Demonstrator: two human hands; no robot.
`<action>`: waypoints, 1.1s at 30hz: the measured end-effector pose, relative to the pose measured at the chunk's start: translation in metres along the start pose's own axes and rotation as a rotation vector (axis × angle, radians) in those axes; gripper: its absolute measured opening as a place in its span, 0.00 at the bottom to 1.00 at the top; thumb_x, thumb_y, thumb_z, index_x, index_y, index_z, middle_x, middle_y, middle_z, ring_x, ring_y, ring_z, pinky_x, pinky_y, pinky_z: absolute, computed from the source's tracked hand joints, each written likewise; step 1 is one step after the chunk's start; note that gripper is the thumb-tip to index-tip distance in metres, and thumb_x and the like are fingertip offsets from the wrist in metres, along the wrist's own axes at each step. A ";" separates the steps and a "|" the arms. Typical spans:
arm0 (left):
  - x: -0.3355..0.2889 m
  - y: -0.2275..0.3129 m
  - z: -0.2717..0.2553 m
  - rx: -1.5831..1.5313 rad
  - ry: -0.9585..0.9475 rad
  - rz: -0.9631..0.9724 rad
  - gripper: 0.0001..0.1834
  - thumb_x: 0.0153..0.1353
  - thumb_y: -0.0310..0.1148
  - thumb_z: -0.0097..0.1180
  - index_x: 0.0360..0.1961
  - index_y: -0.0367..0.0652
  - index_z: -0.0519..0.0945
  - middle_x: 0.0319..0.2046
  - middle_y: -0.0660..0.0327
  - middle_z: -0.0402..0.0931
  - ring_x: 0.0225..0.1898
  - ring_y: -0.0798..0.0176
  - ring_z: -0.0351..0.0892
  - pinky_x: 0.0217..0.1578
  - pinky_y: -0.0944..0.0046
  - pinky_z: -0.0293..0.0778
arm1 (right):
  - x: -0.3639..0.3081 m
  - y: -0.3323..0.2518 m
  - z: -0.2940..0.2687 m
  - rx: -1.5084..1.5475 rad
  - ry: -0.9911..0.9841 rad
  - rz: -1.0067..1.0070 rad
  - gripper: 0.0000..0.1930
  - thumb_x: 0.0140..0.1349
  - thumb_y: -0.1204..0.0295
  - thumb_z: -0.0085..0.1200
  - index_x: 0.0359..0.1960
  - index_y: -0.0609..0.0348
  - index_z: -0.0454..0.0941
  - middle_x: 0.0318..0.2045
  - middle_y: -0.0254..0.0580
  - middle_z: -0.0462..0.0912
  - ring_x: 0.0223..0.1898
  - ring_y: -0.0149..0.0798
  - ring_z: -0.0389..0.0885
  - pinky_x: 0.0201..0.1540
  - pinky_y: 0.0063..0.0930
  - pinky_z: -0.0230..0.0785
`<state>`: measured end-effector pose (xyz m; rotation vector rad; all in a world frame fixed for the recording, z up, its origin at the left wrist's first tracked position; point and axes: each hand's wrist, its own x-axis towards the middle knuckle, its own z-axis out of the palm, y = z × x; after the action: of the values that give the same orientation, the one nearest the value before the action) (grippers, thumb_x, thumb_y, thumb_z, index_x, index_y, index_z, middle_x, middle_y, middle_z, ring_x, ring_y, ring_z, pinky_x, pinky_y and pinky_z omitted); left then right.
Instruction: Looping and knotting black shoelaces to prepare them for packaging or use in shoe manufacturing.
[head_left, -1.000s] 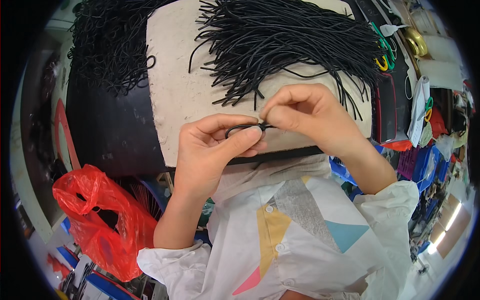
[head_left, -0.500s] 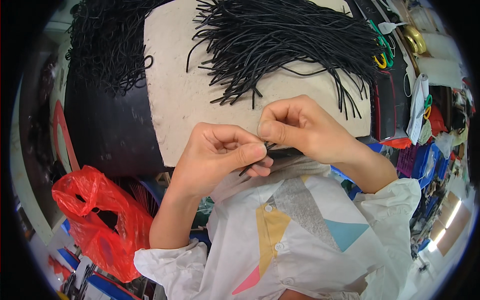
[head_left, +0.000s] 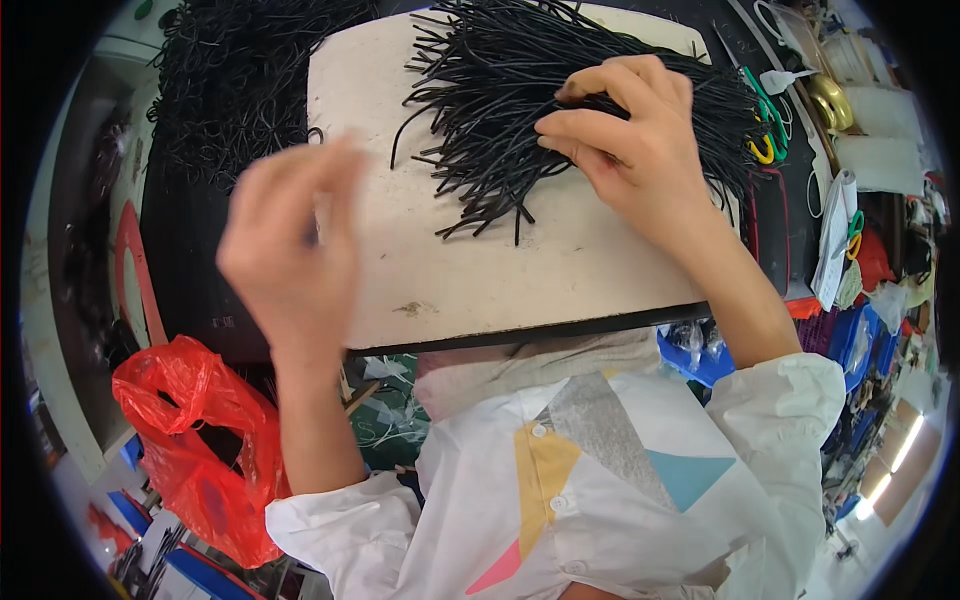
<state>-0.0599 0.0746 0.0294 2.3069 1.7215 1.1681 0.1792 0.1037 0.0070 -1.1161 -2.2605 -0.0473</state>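
A thick bundle of straight black cords (head_left: 500, 110) lies across the far half of a pale board (head_left: 420, 290). Over its near side hovers my right hand (head_left: 640, 140), thumb and forefinger apart, with no cord visibly gripped. Motion smears my left hand (head_left: 295, 240), which is raised at the board's left edge; whether its fingers hold anything cannot be made out. Beyond that hand, at the far left, sits a tangled heap of looped black cords (head_left: 240, 90).
A red plastic bag (head_left: 200, 440) hangs at the near left beside a red curved-edged strip (head_left: 135, 270). Green-and-yellow-handled scissors (head_left: 765, 145), a gold tape roll (head_left: 830, 100) and a dark red-edged flat object (head_left: 768, 225) lie at the right.
My hands have parted from their pinch on a short black cord near my chest. The left swung up and left; the right moved up and forward over the bundle and its fingers opened.
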 end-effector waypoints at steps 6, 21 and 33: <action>-0.017 0.032 0.023 0.087 -0.100 0.253 0.16 0.35 0.25 0.64 0.31 0.39 0.79 0.24 0.63 0.70 0.22 0.63 0.66 0.20 0.67 0.64 | 0.013 -0.028 -0.007 -0.020 0.051 -0.198 0.06 0.40 0.73 0.60 0.23 0.48 0.79 0.26 0.23 0.78 0.39 0.31 0.74 0.47 0.35 0.52; -0.020 0.034 0.011 -1.640 -0.063 -0.997 0.10 0.53 0.24 0.57 0.37 0.32 0.75 0.27 0.59 0.76 0.27 0.69 0.77 0.30 0.74 0.77 | 0.009 -0.052 0.005 0.889 0.047 0.312 0.07 0.45 0.82 0.58 0.28 0.61 0.80 0.23 0.38 0.79 0.21 0.28 0.74 0.22 0.18 0.65; -0.022 0.042 0.004 -1.448 -0.303 -0.881 0.10 0.51 0.20 0.57 0.36 0.29 0.77 0.27 0.53 0.77 0.26 0.65 0.79 0.29 0.71 0.76 | -0.003 -0.058 -0.008 1.228 -0.095 0.656 0.03 0.48 0.78 0.56 0.26 0.62 0.78 0.20 0.34 0.76 0.18 0.21 0.70 0.19 0.15 0.60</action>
<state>-0.0260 0.0420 0.0331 0.6841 0.9052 1.0949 0.1427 0.0619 0.0249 -1.0163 -1.3667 1.4396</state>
